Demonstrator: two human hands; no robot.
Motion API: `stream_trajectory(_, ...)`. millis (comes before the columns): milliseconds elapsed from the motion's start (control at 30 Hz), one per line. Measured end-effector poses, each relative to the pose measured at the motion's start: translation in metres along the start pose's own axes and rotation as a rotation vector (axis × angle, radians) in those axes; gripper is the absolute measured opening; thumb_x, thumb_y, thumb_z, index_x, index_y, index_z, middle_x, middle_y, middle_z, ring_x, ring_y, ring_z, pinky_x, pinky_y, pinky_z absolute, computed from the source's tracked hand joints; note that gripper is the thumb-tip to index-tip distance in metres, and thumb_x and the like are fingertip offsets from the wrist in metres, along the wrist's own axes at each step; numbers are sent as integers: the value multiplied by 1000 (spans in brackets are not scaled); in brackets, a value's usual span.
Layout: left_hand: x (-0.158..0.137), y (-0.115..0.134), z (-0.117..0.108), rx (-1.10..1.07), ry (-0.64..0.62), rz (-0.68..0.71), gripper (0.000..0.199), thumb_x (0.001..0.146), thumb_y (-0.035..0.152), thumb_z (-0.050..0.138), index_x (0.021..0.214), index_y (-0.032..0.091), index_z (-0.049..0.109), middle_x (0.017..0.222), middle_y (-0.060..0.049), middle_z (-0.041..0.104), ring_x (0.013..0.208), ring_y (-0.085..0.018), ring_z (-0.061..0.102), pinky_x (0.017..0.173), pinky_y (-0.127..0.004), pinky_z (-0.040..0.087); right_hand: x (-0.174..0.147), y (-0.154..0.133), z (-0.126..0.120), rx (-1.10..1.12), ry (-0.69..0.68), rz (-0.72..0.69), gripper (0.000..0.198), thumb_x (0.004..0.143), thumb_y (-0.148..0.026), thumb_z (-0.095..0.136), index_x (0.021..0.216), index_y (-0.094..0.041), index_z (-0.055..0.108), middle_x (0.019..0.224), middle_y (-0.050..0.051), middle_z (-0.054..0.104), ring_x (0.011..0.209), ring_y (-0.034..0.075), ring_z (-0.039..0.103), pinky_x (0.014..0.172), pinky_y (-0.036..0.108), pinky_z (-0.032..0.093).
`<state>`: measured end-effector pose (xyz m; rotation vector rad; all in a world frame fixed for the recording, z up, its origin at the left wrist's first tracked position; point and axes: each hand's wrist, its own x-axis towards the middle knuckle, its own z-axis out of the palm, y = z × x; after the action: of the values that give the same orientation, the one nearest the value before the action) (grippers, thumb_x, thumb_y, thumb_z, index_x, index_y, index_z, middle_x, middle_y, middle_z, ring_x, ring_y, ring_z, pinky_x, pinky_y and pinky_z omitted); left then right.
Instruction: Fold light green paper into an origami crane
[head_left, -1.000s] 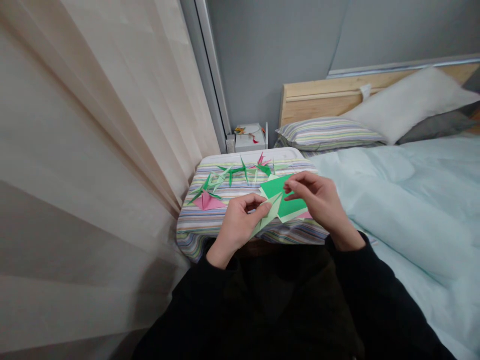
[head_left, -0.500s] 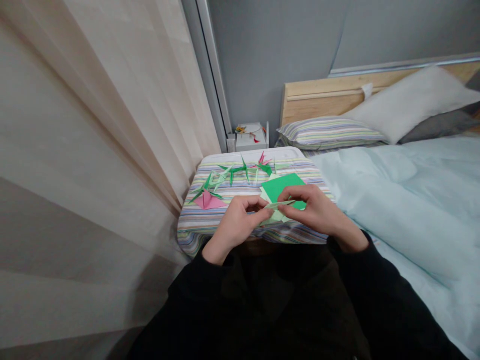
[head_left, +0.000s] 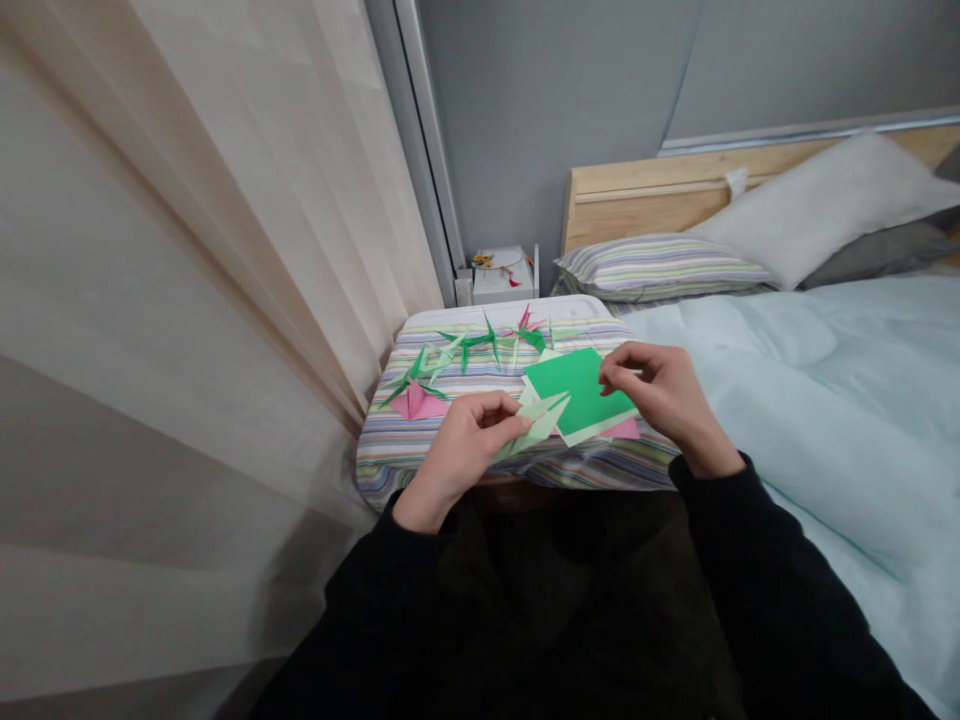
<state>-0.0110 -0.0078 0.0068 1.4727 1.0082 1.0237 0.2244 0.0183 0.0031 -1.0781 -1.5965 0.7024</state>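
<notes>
Folded paper (head_left: pixel 538 420), pale green, sits pinched in my left hand (head_left: pixel 466 446) just above the near edge of the striped board (head_left: pixel 420 455); thumb and fingers close on its left end, points sticking out to the right. My right hand (head_left: pixel 667 395) is apart from it, off to the right, fingertips curled together over the far corner of the green sheet (head_left: pixel 581 392); I can't tell whether it grips anything. Green sheet lies flat on the board on top of a pale sheet (head_left: pixel 600 431), with a pink sheet (head_left: pixel 624 430) poking out under its right corner. Further left on the board: pink fold (head_left: pixel 418 403), then a row of finished green cranes (head_left: pixel 465 345) along the far edge. Beyond the board, a white box (head_left: pixel 499 273) by the wall. Striped pillow (head_left: pixel 660 265) and pale blue duvet (head_left: pixel 810 400) to the right, curtain (head_left: pixel 187 300) to the left.
</notes>
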Motion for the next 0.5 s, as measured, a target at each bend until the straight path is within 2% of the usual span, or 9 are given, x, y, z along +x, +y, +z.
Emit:
stream_trajectory(67, 2, 1, 2, -36, 18, 6, 21, 72, 31, 76, 68, 14, 65, 64, 1, 59, 60, -10, 48, 58, -24, 34, -4, -3, 6, 177, -70, 49, 19, 85, -36, 66, 83, -18, 71, 71, 2, 68, 65, 17, 64, 59, 29, 53)
stream_trajectory(133, 4, 1, 7, -55, 0, 12, 20, 74, 32, 75, 70, 14, 66, 66, 1, 60, 62, -11, 50, 60, -24, 36, -9, -9, 17, 246, -194, 77, 23, 85, -39, 70, 93, -18, 71, 72, 2, 69, 62, 16, 64, 58, 28, 53)
stream_trajectory(200, 5, 0, 13, -50, -23, 25, 20, 77, 33, 73, 73, 14, 67, 67, 0, 61, 63, -11, 51, 61, -25, 38, -15, -14, 28, 224, -225, 79, 22, 84, -39, 73, 87, -17, 69, 64, -1, 64, 54, 13, 59, 52, 25, 48)
stream_trajectory(300, 6, -1, 20, -11, -20, 57, 22, 79, 33, 70, 70, 14, 65, 65, 1, 59, 63, -11, 50, 61, -24, 37, -20, -18, 36, 184, -227, 53, 22, 84, -37, 73, 79, -16, 69, 64, -1, 63, 53, 11, 54, 49, 23, 42)
stream_trajectory(500, 4, 0, 21, 0, -17, 50, 12, 71, 22, 65, 61, 15, 60, 58, 4, 53, 57, -9, 44, 58, -23, 36, -22, -22, 31, 107, -222, 16, 15, 82, -27, 71, 75, -14, 70, 60, -2, 59, 53, 9, 47, 49, 23, 34)
